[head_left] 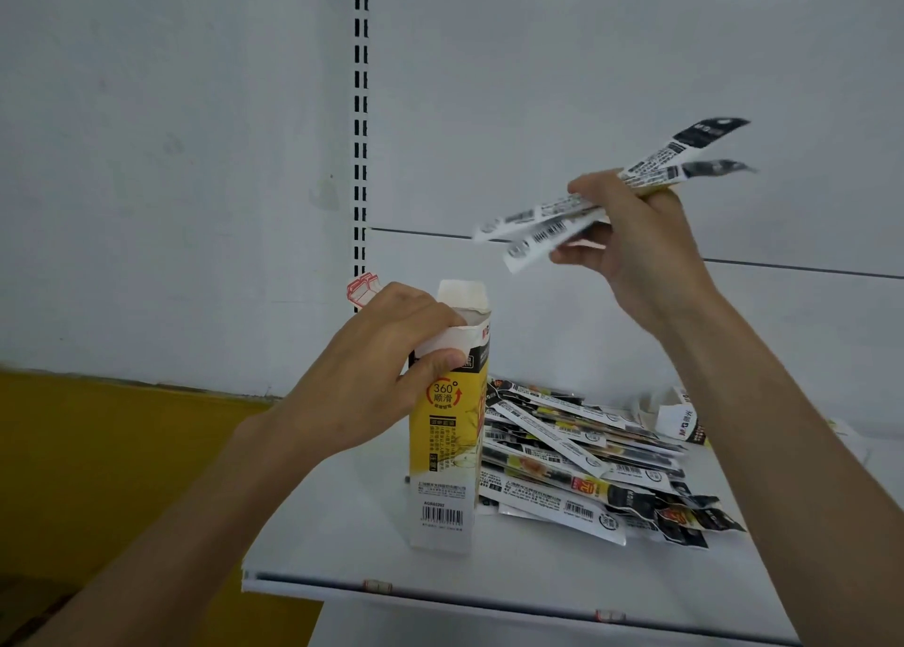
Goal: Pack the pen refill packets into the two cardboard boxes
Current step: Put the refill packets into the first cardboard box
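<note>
Left hand (pixel 386 372) grips box (pixel 445 455) near open top, fingers (pixel 440 359) curled round it. Box upright on shelf (pixel 342 539). Right hand (pixel 631 255) pinches few packets (pixel 606 196) mid-length, in air above and right of box mouth. Pile (pixel 587 470) on shelf just right of box. I judge packets light, thin, bendy, likely slippery film: I'd hold mid-length, feed end-first. Box light, tippy: brace it.
</note>
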`<action>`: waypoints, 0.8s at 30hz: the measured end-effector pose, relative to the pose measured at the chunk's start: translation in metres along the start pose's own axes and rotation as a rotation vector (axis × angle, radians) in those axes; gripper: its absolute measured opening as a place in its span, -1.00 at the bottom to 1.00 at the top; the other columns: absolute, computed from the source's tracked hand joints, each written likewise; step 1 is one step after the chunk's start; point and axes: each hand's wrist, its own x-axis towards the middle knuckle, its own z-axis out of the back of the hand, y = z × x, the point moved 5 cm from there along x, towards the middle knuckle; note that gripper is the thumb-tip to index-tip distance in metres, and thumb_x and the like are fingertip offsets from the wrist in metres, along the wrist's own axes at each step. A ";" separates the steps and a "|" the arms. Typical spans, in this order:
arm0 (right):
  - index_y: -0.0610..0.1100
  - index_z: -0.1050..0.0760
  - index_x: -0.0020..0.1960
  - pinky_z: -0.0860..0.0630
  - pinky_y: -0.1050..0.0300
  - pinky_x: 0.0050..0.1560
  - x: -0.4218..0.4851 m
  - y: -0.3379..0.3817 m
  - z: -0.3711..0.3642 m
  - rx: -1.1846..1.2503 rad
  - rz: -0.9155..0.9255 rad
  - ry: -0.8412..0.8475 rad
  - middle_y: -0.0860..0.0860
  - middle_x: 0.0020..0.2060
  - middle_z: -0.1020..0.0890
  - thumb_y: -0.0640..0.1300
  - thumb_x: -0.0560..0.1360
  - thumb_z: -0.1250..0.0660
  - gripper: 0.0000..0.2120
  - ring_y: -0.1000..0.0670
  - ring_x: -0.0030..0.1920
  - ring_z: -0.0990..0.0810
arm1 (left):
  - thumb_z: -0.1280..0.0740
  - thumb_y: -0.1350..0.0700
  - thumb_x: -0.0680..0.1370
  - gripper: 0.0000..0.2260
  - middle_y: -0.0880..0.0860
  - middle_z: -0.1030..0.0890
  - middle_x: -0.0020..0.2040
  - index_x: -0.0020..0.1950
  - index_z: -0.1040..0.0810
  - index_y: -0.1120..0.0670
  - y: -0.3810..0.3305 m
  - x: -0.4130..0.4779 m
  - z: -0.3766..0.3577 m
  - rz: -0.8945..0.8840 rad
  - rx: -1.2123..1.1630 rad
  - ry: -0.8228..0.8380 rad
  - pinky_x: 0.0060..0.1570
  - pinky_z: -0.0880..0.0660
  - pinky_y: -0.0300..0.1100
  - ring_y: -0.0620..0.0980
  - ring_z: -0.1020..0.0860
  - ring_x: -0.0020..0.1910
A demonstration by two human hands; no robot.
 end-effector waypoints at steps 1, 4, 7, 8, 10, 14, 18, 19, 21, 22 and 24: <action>-0.18 -0.43 -0.25 -0.52 0.19 -0.42 0.000 0.002 -0.004 0.049 -0.014 0.061 0.02 -0.44 -0.54 -0.29 0.52 -0.23 -0.83 0.03 -0.40 -0.59 | -0.18 -0.08 0.47 -0.66 -0.15 -0.42 -0.04 0.11 -0.54 0.07 0.000 0.000 0.000 -0.002 -0.003 -0.001 -0.10 -0.24 -0.42 -0.16 -0.33 0.01; -0.18 -0.43 -0.19 -0.58 0.16 -0.32 -0.003 0.004 -0.014 -0.055 0.015 0.188 -0.04 -0.30 -0.57 -0.37 0.50 -0.23 -0.85 0.01 -0.28 -0.64 | -0.19 -0.07 0.47 -0.68 -0.18 -0.41 -0.08 0.12 -0.54 0.04 -0.001 0.001 0.000 -0.018 -0.010 -0.003 -0.13 -0.25 -0.40 -0.16 -0.33 -0.03; -0.23 -0.44 -0.13 -0.57 0.19 -0.28 -0.003 -0.002 -0.022 -0.205 0.060 0.273 0.01 -0.29 -0.62 -0.40 0.47 -0.23 -0.89 0.07 -0.26 -0.65 | -0.20 -0.06 0.47 -0.67 -0.20 -0.39 -0.08 0.14 -0.54 0.04 0.000 0.001 0.000 -0.021 -0.009 -0.021 -0.16 -0.24 -0.40 -0.18 -0.33 -0.05; -0.26 -0.46 -0.10 -0.57 0.20 -0.28 -0.003 -0.003 -0.025 -0.242 0.062 0.309 0.00 -0.28 -0.62 -0.40 0.47 -0.23 -0.91 0.07 -0.25 -0.65 | -0.20 -0.07 0.47 -0.66 -0.19 -0.40 -0.08 0.15 -0.55 0.04 0.000 0.001 0.000 -0.023 -0.011 -0.026 -0.16 -0.24 -0.40 -0.20 -0.32 -0.05; -0.30 -0.49 -0.03 -0.57 0.19 -0.28 -0.004 -0.006 -0.032 -0.344 0.069 0.366 -0.01 -0.24 -0.62 -0.38 0.47 -0.24 -0.89 0.06 -0.23 -0.64 | -0.20 -0.08 0.47 -0.66 -0.20 -0.40 -0.09 0.12 -0.56 0.06 0.000 0.001 0.000 -0.040 -0.015 -0.033 -0.16 -0.26 -0.39 -0.25 -0.30 -0.09; -0.20 -0.52 -0.06 -0.50 0.27 -0.36 -0.011 -0.021 -0.056 -0.586 0.053 0.527 0.00 -0.23 -0.62 -0.35 0.45 -0.27 -0.87 0.12 -0.30 -0.57 | -0.15 -0.14 0.49 -0.66 -0.25 -0.38 -0.11 0.06 -0.55 0.05 -0.004 0.002 -0.001 -0.105 -0.021 -0.036 -0.18 -0.27 -0.37 -0.30 -0.26 -0.07; -0.09 -0.54 -0.19 -0.45 0.23 -0.26 -0.013 -0.030 -0.068 -0.759 0.062 0.625 0.08 -0.32 -0.61 -0.24 0.43 -0.34 -0.93 0.20 -0.34 -0.52 | -0.14 -0.11 0.49 -0.65 -0.23 -0.40 -0.05 0.12 -0.53 0.03 -0.001 0.001 0.000 -0.111 -0.038 -0.071 -0.14 -0.26 -0.38 -0.31 -0.26 -0.03; -0.08 -0.56 -0.17 -0.47 0.28 -0.27 -0.011 -0.025 -0.066 -0.705 0.059 0.593 0.10 -0.32 -0.63 -0.20 0.44 -0.37 -0.96 0.23 -0.34 -0.53 | -0.14 -0.10 0.49 -0.65 -0.23 -0.40 -0.05 0.13 -0.53 0.03 -0.001 0.000 0.000 -0.117 -0.033 -0.073 -0.14 -0.26 -0.38 -0.31 -0.26 -0.03; -0.05 -0.56 -0.14 -0.39 0.42 -0.36 -0.005 -0.014 -0.059 -0.520 0.059 0.493 0.14 -0.30 -0.62 -0.16 0.45 -0.38 -0.97 0.30 -0.38 -0.51 | -0.15 -0.10 0.50 -0.65 -0.24 -0.39 -0.05 0.15 -0.53 0.04 -0.003 -0.001 0.000 -0.132 -0.025 -0.075 -0.13 -0.28 -0.38 -0.31 -0.26 -0.02; -0.05 -0.56 -0.15 -0.37 0.43 -0.38 -0.003 -0.012 -0.058 -0.472 0.064 0.467 0.12 -0.29 -0.62 -0.17 0.46 -0.38 -0.96 0.30 -0.39 -0.51 | -0.15 -0.09 0.50 -0.65 -0.25 -0.39 -0.04 0.16 -0.53 0.04 -0.004 -0.002 0.000 -0.131 -0.029 -0.075 -0.13 -0.29 -0.38 -0.31 -0.26 -0.01; -0.07 -0.58 -0.17 -0.38 0.43 -0.35 -0.004 -0.016 -0.063 -0.571 0.082 0.493 0.10 -0.29 -0.62 -0.17 0.45 -0.39 -0.96 0.28 -0.38 -0.53 | -0.16 -0.08 0.50 -0.66 -0.25 -0.39 -0.04 0.16 -0.53 0.04 -0.003 -0.002 0.000 -0.127 -0.039 -0.079 -0.14 -0.28 -0.37 -0.31 -0.26 -0.02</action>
